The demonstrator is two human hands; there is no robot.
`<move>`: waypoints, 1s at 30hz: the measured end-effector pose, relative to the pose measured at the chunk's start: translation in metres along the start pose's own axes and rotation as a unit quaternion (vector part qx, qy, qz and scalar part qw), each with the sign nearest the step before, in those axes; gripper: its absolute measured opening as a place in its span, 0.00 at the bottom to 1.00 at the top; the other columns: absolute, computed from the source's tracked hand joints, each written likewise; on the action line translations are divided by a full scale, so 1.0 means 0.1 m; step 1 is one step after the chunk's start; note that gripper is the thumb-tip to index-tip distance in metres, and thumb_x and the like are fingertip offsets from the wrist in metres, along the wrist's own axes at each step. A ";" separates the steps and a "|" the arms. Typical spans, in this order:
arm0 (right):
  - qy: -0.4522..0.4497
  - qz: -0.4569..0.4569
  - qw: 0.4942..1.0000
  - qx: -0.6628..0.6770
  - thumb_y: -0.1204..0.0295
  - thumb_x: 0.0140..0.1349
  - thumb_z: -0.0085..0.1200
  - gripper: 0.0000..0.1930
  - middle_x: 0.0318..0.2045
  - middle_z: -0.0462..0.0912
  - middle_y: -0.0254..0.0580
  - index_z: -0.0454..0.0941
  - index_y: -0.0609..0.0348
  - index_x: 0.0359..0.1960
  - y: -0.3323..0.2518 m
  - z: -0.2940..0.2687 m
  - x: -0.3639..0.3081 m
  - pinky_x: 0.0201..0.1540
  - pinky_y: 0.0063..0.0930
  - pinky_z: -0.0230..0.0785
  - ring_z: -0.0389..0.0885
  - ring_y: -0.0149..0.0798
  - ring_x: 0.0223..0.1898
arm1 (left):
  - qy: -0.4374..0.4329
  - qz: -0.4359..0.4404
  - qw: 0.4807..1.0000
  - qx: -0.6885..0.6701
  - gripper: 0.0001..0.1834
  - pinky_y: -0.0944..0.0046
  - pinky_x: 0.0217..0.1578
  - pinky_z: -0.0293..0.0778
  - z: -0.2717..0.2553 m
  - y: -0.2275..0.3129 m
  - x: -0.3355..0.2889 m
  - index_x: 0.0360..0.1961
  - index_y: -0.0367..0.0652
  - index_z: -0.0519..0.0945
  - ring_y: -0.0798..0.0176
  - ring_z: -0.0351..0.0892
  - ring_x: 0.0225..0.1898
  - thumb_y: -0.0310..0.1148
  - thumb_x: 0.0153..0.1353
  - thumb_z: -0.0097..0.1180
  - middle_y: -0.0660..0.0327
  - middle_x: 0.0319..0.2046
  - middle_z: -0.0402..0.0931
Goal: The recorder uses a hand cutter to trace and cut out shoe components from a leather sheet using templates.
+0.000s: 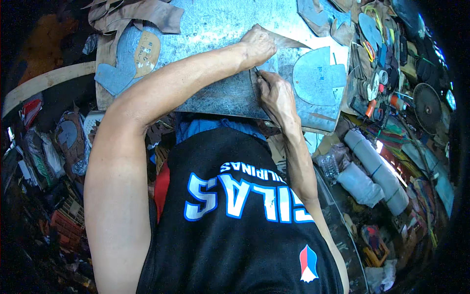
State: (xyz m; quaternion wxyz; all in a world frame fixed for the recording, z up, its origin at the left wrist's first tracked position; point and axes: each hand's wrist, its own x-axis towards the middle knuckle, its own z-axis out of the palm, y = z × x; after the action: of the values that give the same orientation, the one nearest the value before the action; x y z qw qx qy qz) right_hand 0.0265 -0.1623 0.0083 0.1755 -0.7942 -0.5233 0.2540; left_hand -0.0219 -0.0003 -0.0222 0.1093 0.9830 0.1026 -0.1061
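Note:
My left hand [258, 47] is closed and pressed down on a brown leather piece [289, 41], whose pointed end sticks out to the right on the metal-topped table [210, 93]. Just below it, my right hand [279, 98] grips a thin dark tool [257, 72], its tip close to the left hand; its exact kind is hidden by the fingers. A narrow brown strip [255, 87] shows beside the right hand's fingers. Right of my hands lies a rounded grey pattern piece [316, 78] with writing on it.
Brown leather scraps [156, 15] lie at the table's far left, near a tan pattern piece [147, 54] and a grey one [115, 78]. More grey pieces [316, 19] lie far right. Beyond the right edge are an orange-handled tool [371, 108], a round fan [427, 109] and wrapped rolls [377, 169].

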 end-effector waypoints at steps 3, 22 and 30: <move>0.008 -0.026 1.000 0.010 0.70 0.63 0.50 0.13 0.40 0.82 0.57 0.82 0.60 0.45 0.04 -0.02 0.01 0.46 0.47 0.74 0.81 0.60 0.41 | 0.108 -0.013 0.994 0.022 0.15 0.53 0.51 0.71 0.15 0.02 -0.04 0.38 0.48 0.85 0.53 0.78 0.48 0.37 0.47 0.67 0.55 0.40 0.79; -0.026 0.088 0.992 0.082 0.70 0.64 0.52 0.15 0.39 0.81 0.61 0.78 0.60 0.51 0.32 -0.38 -0.73 0.45 0.48 0.72 0.80 0.62 0.42 | 0.133 -0.028 0.989 -0.054 0.16 0.52 0.49 0.70 0.25 0.03 -0.33 0.42 0.46 0.78 0.51 0.71 0.52 0.36 0.53 0.64 0.53 0.47 0.71; 0.076 -0.059 0.993 0.067 0.70 0.63 0.53 0.13 0.40 0.83 0.54 0.80 0.58 0.49 0.59 -0.45 0.51 0.47 0.44 0.74 0.81 0.58 0.44 | 0.110 -0.110 0.981 -0.117 0.25 0.43 0.62 0.60 0.19 0.26 -0.50 0.48 0.43 0.77 0.45 0.61 0.64 0.47 0.53 0.65 0.48 0.62 0.65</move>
State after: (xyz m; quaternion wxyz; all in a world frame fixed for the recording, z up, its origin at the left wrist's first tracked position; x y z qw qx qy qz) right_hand 0.1133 -0.1393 0.0015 0.2819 -0.7654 -0.5363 0.2169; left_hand -0.0674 -0.0385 -0.0234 0.1991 0.9519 0.2331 0.0036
